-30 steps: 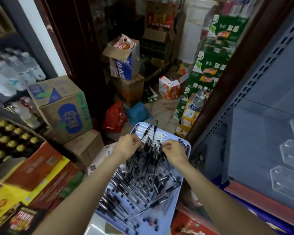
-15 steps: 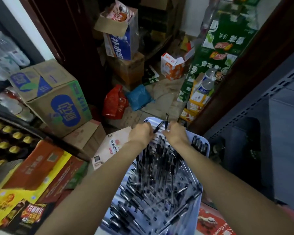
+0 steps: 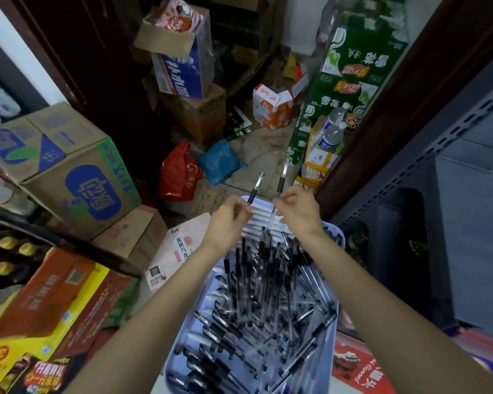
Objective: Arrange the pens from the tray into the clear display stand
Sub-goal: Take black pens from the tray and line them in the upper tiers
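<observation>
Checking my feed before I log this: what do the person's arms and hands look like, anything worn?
Both forearms are bare up to the frame's bottom edge: no sleeves show. The left hand and right hand are bare too, with no gloves, rings, watch or wristband visible. No markings show; the picture is slightly blurred.

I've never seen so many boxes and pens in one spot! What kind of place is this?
Probably the stockroom or back corner of a small shop. Cardboard drink cartons are stacked about, green cases are piled high, bottled drinks sit in rows, and a tray holds many pens to sort.
</observation>
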Motion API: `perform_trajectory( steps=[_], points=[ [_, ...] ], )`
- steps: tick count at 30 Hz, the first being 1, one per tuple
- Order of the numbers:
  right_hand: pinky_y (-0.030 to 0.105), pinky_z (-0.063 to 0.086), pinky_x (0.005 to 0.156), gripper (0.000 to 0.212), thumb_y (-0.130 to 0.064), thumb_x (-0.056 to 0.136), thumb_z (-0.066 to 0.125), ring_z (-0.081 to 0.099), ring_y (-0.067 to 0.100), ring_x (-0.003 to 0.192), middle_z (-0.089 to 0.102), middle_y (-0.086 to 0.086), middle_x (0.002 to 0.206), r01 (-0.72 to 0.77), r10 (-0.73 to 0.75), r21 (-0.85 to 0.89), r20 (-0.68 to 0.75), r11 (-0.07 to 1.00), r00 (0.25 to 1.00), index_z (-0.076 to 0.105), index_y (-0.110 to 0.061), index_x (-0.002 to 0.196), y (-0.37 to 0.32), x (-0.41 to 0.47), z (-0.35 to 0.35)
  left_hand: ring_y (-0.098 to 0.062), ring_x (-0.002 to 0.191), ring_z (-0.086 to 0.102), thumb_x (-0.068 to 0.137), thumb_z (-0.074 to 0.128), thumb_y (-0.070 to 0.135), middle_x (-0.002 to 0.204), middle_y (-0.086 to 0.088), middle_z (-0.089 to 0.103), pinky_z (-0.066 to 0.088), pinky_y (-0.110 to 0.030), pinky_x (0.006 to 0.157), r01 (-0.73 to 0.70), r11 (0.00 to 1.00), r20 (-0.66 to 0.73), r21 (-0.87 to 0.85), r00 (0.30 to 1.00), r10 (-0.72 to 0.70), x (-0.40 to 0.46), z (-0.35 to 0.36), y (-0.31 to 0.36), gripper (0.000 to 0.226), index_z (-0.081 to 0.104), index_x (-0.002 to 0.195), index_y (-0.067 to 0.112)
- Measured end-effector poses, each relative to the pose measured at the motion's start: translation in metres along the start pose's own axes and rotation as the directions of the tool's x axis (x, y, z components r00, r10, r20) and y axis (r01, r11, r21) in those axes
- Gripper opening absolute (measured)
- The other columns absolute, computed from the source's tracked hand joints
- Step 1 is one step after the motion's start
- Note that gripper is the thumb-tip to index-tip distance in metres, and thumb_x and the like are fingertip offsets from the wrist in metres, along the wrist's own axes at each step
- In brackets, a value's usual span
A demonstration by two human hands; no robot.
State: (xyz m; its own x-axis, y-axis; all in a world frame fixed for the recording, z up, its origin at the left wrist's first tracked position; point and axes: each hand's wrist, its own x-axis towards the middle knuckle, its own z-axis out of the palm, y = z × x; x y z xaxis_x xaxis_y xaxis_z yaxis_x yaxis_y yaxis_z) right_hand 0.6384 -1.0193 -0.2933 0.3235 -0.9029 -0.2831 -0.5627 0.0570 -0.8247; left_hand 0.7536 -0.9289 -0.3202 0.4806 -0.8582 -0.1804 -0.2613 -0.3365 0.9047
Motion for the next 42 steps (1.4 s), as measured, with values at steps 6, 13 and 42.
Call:
perform_trajectory(
  steps=[6, 13, 42],
  points=[
    [0.028, 0.056, 0.067, 0.020, 0.001, 0.089, 0.057, 0.063, 0.017, 0.067, 0.062, 0.011, 0.072, -0.004, -0.010, 0.366, 0.036, 0.931, 0.999, 0.048, -0.010, 0.074, -0.027, -0.030, -0.042, -0.001, 0.059, 0.042, 0.098, 0.045, 0.022, 0.069, 0.008, 0.044, 0.033, -0.022, 0.061, -0.137, 0.988, 0.071, -0.067, 0.987, 0.142, -0.011, 0.002, 0.052, 0.015, 0.038, 0.087, 0.014],
    [0.027, 0.058, 0.074, 0.021, -0.005, 0.090, 0.058, 0.070, 0.021, 0.078, 0.069, 0.023, 0.089, 0.158, -0.143, 0.475, -0.068, 0.866, 0.987, 0.052, 0.006, 0.106, -0.045, -0.070, -0.115, 0.010, 0.062, 0.050, 0.086, 0.067, 0.023, 0.075, 0.016, 0.055, 0.038, -0.009, 0.057, -0.421, 0.907, 0.091, 0.000, 0.903, 0.419, -0.034, 0.019, 0.129, 0.012, 0.056, 0.087, 0.016],
    [0.021, 0.054, 0.072, 0.006, -0.001, 0.086, 0.062, 0.068, 0.014, 0.073, 0.067, 0.010, 0.078, 0.600, -0.341, 0.460, -0.529, 0.654, 0.777, 0.063, -0.007, 0.084, 0.103, -0.182, -0.541, -0.012, 0.078, 0.053, 0.082, 0.069, 0.019, 0.081, 0.003, 0.058, 0.033, -0.004, 0.066, -0.813, 0.487, 0.264, 0.320, 0.570, 0.778, -0.148, 0.343, 0.423, 0.007, 0.072, 0.088, 0.016]
  ],
)
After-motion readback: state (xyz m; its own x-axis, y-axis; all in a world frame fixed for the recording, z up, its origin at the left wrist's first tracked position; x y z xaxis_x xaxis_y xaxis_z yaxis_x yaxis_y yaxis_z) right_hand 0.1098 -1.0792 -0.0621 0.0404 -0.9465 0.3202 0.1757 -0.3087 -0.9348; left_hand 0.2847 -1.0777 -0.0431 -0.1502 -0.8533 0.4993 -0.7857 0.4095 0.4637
